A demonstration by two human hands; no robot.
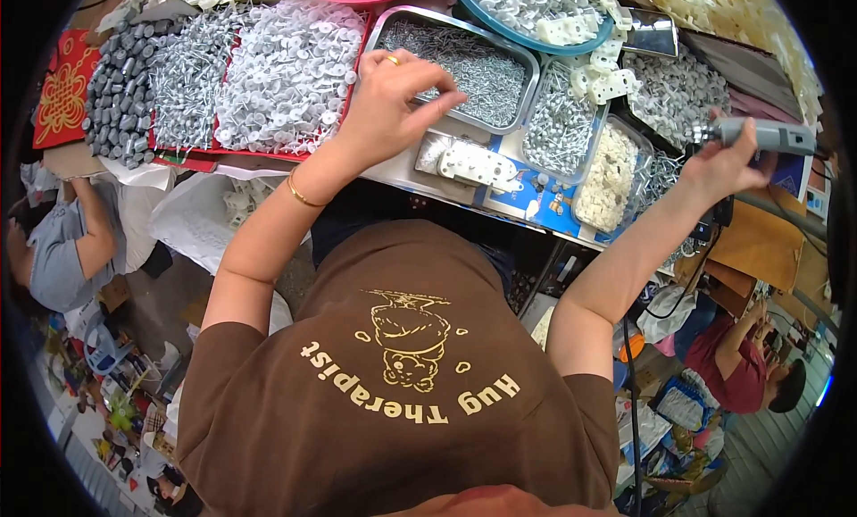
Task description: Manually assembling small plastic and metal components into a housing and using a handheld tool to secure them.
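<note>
My left hand (pixel 393 106) is over the near left corner of a metal tray (pixel 531 79) of small silver screws (pixel 486 84). Its thumb and index finger come together at the tips; whatever may be between them is too small to make out. My right hand (pixel 728 167) grips a grey electric screwdriver (pixel 781 136), held out at the right with its metal end pointing left. Between the hands, at the bench's near edge, a white plastic part with holes (pixel 478 166) sits on a small metal fixture (pixel 430 151).
Left of the tray are heaps of white plastic discs with stems (pixel 286 70), metal pins (pixel 192 79) and dark grey cylinders (pixel 120 93). To the right stand tubs of screws (pixel 558 124) and cream pieces (pixel 607 173). A teal basin (pixel 536 44) is behind. Other people (pixel 732 356) sit nearby.
</note>
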